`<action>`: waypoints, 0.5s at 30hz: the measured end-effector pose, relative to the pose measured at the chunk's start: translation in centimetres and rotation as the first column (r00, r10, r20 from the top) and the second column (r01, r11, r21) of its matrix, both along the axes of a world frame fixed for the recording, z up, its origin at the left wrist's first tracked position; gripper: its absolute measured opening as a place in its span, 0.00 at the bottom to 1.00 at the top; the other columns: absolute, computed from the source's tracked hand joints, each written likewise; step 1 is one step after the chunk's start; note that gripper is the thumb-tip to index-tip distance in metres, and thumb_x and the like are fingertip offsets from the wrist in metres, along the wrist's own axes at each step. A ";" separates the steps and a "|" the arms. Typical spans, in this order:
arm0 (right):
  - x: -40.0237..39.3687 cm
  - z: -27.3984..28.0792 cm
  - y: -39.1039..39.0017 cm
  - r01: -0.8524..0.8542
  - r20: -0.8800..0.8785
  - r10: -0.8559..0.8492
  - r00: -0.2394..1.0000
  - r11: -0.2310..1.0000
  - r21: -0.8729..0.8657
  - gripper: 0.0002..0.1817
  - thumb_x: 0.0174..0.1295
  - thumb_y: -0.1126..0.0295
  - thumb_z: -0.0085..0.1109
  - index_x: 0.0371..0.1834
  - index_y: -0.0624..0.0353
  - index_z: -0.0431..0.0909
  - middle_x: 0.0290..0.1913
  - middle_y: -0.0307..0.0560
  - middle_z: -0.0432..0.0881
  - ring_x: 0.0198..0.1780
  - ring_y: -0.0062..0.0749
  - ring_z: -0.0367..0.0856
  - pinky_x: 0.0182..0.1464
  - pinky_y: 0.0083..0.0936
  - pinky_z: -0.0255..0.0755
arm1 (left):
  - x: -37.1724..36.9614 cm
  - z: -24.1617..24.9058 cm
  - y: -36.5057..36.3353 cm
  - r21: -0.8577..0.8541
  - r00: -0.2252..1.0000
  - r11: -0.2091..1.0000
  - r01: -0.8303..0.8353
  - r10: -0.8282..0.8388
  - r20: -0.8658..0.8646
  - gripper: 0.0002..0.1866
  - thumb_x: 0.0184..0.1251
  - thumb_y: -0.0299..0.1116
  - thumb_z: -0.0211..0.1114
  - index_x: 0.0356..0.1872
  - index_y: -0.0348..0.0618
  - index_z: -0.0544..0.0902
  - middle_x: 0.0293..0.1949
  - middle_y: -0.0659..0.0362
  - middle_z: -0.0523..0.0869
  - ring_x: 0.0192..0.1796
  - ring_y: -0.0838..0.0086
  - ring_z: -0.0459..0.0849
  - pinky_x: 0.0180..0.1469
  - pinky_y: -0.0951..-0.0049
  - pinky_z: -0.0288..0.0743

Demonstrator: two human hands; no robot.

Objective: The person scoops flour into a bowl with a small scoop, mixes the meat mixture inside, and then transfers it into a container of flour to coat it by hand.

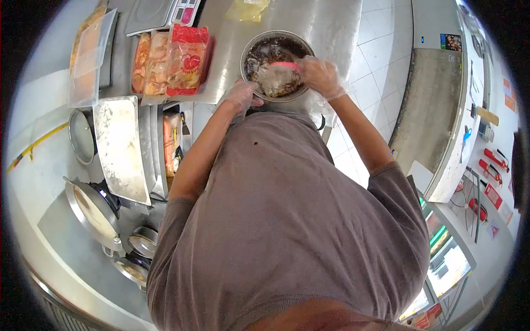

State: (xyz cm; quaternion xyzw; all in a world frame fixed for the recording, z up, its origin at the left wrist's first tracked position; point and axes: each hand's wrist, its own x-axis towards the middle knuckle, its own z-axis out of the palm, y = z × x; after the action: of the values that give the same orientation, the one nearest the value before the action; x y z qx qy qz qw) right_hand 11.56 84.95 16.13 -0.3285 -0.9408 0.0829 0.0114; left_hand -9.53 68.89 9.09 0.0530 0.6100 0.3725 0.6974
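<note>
A round metal bowl stands at the near edge of the steel counter, with a dark, lumpy mixture inside. My right hand, in a clear plastic glove, is closed around a pink utensil that reaches into the bowl; its far end is hard to make out in the mixture. On the bowl's lower left side, my gloved left hand has its fingers closed against the rim.
Left of the bowl lie a red tray of packed meat and a scale. Yellowish plastic rests at the counter's far side. Pots and a large pan are at the lower left.
</note>
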 end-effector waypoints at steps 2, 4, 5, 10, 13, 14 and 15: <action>1.4 -1.5 0.3 -0.038 0.058 0.038 0.998 0.999 -0.002 0.10 0.59 0.58 0.60 0.27 0.49 0.82 0.27 0.46 0.84 0.31 0.40 0.87 0.31 0.37 0.80 | -0.4 -1.6 0.2 0.107 0.897 0.933 0.345 -0.294 -0.331 0.14 0.60 0.32 0.69 0.46 0.37 0.84 0.45 0.53 0.87 0.43 0.69 0.86 0.42 0.67 0.87; 2.8 -3.8 -0.7 0.048 0.060 -0.045 0.997 0.997 -0.053 0.12 0.61 0.55 0.59 0.31 0.49 0.84 0.28 0.49 0.84 0.33 0.43 0.87 0.35 0.41 0.81 | -0.7 -2.3 0.1 0.079 0.578 0.716 0.694 -0.487 -0.655 0.14 0.64 0.34 0.67 0.46 0.36 0.83 0.46 0.52 0.86 0.44 0.68 0.86 0.41 0.67 0.87; 3.3 -4.9 -1.0 0.146 0.035 -0.143 0.989 0.985 -0.092 0.13 0.63 0.54 0.58 0.35 0.50 0.86 0.30 0.51 0.85 0.34 0.45 0.87 0.37 0.43 0.80 | -0.7 -2.4 0.2 0.065 0.510 0.663 0.746 -0.506 -0.696 0.14 0.65 0.34 0.66 0.45 0.35 0.83 0.47 0.52 0.85 0.45 0.67 0.85 0.41 0.68 0.88; 4.4 -4.4 -1.5 0.279 0.005 -0.313 0.950 0.840 -0.466 0.21 0.68 0.49 0.53 0.47 0.51 0.86 0.36 0.59 0.85 0.40 0.51 0.86 0.44 0.45 0.78 | 0.1 -5.6 -1.0 0.112 0.711 0.794 0.597 -0.459 -0.532 0.14 0.67 0.34 0.63 0.44 0.31 0.81 0.53 0.49 0.80 0.50 0.64 0.84 0.43 0.69 0.89; 4.8 -4.5 -1.7 0.344 0.035 -0.401 0.915 0.734 -0.586 0.21 0.69 0.49 0.52 0.48 0.52 0.86 0.35 0.59 0.85 0.38 0.51 0.85 0.42 0.43 0.76 | 0.9 -5.3 -1.2 0.150 0.965 0.959 0.241 -0.221 -0.139 0.18 0.71 0.37 0.60 0.47 0.25 0.78 0.55 0.47 0.79 0.50 0.64 0.84 0.42 0.69 0.89; 5.1 -3.9 -1.7 0.353 0.046 -0.423 0.905 0.686 -0.636 0.21 0.69 0.49 0.52 0.48 0.52 0.86 0.33 0.59 0.84 0.36 0.50 0.84 0.42 0.42 0.75 | 1.0 -4.8 -1.3 0.173 0.964 0.953 0.248 -0.225 -0.140 0.22 0.71 0.40 0.60 0.50 0.25 0.76 0.56 0.46 0.79 0.51 0.64 0.84 0.41 0.70 0.89; 5.1 -3.4 -1.9 0.357 0.058 -0.442 0.895 0.635 -0.685 0.21 0.69 0.49 0.52 0.47 0.52 0.86 0.31 0.58 0.84 0.34 0.48 0.84 0.41 0.41 0.75 | 1.1 -4.3 -1.5 0.194 0.963 0.948 0.253 -0.227 -0.143 0.26 0.71 0.43 0.60 0.53 0.24 0.74 0.57 0.45 0.78 0.52 0.64 0.84 0.41 0.71 0.89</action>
State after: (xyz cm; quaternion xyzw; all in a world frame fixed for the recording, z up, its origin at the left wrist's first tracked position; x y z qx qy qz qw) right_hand 16.69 83.05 12.72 -0.5042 -0.7450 0.4352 -0.0371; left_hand -8.47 67.39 4.79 0.2225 0.5964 0.3435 0.6905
